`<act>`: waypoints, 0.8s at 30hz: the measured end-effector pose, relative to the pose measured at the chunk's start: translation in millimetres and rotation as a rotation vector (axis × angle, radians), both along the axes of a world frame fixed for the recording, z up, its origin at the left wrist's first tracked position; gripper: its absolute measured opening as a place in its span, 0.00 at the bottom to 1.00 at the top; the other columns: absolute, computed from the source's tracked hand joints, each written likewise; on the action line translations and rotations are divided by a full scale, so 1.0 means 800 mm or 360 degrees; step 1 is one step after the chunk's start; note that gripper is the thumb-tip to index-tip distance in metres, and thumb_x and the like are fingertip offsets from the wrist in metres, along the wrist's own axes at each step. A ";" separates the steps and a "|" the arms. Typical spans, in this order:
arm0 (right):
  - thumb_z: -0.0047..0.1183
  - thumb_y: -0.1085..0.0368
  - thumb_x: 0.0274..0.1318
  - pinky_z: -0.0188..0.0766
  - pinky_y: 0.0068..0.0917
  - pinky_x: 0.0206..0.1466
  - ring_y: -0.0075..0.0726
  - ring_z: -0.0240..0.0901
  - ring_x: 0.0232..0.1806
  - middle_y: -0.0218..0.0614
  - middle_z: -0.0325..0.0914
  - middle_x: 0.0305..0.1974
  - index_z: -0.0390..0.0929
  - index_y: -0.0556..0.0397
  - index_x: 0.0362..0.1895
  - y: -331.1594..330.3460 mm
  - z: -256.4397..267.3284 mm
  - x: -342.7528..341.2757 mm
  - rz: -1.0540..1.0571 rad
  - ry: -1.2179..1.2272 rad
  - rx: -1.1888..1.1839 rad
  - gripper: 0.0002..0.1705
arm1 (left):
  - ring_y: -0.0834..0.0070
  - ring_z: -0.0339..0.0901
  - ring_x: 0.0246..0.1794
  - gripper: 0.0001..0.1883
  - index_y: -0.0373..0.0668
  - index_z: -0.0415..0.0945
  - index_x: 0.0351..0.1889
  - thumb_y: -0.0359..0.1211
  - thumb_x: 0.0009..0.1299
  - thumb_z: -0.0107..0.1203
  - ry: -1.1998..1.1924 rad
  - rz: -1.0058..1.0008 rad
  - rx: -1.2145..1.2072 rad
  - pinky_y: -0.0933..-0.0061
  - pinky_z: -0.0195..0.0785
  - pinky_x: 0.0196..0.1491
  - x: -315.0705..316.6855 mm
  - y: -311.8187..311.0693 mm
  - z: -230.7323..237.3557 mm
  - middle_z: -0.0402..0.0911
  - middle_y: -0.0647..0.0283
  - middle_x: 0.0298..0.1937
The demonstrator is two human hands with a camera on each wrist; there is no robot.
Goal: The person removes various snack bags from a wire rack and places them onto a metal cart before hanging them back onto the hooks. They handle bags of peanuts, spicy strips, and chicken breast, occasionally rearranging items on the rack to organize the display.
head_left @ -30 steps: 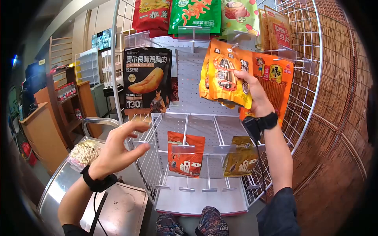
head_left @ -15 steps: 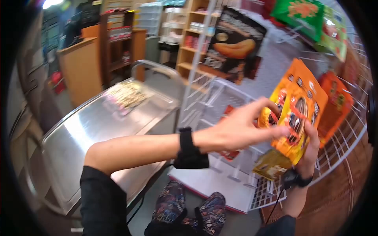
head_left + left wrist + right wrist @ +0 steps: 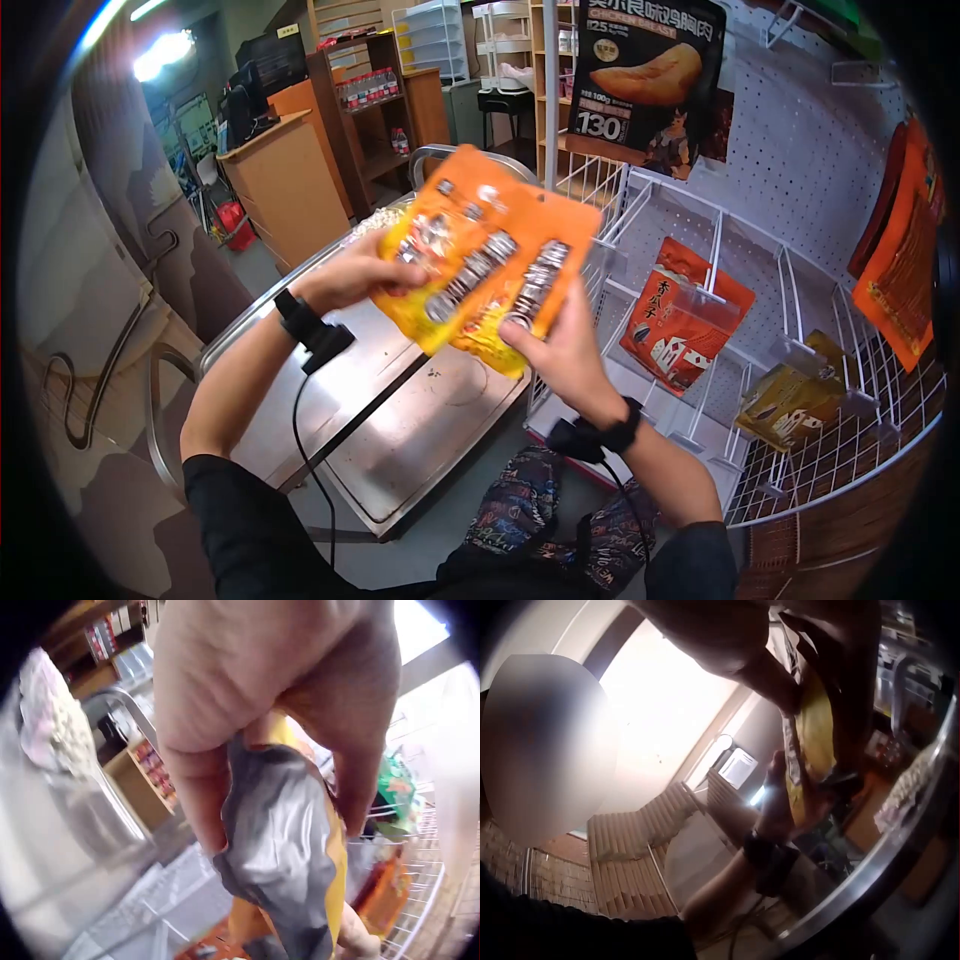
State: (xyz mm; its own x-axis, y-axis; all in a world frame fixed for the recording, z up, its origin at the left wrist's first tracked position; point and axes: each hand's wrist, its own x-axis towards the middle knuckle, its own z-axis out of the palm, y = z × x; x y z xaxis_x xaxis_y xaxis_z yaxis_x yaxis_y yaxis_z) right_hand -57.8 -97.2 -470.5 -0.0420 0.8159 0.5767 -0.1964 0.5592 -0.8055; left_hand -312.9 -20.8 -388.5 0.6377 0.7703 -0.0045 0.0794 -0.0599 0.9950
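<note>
Bags: two, orange over yellow, fanned in mid-air over the metal cart (image 3: pixel 400 480). Left bag (image 3: pixel 460 225) overlaps the front of right bag (image 3: pixel 548 262). Both tilted, pictures up. Left hand (image 3: pixel 352 276) pinches left bag at its outer edge, thumb on the front. Right hand (image 3: pixel 574 365) pinches right bag low on its outer edge, thumb also in front. Left wrist view: silver side of a bag between thumb and fingers. Pale pack (image 3: pixel 56 720) sits on the cart, near its raised handle.

Wire rack (image 3: pixel 780 240) stands beside the cart. On it: black chicken bag (image 3: pixel 645 90) up top, red bag (image 3: pixel 685 320) below, olive bag (image 3: pixel 797 392) right of that, orange pouch (image 3: pixel 900 270) far right. Right wrist view is dark; finger detail unclear there.
</note>
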 end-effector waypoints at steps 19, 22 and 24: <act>0.59 0.72 0.51 0.80 0.24 0.30 0.33 0.79 0.37 0.39 0.78 0.41 0.68 0.60 0.51 0.168 -0.045 -0.050 0.0035 0.0067 -0.0921 0.23 | 0.77 0.81 0.36 0.24 0.31 0.72 0.47 0.39 0.61 0.66 0.0233 0.0924 0.0175 0.76 0.77 0.39 0.003 0.136 -0.037 0.80 0.61 0.39; 0.57 0.72 0.52 0.80 0.25 0.27 0.32 0.80 0.36 0.37 0.79 0.39 0.72 0.59 0.49 0.169 -0.044 -0.058 -0.0245 -0.0044 -0.1029 0.18 | 0.76 0.80 0.35 0.25 0.31 0.73 0.51 0.39 0.61 0.66 0.0400 0.1038 0.0151 0.77 0.76 0.39 0.019 0.120 -0.036 0.80 0.61 0.39; 0.55 0.74 0.53 0.80 0.25 0.27 0.32 0.80 0.36 0.37 0.79 0.40 0.71 0.58 0.50 0.175 -0.055 -0.058 -0.0233 -0.0022 -0.0987 0.18 | 0.76 0.81 0.35 0.26 0.32 0.72 0.51 0.39 0.61 0.67 0.0276 0.1134 0.0189 0.77 0.76 0.38 0.010 0.135 -0.042 0.81 0.60 0.39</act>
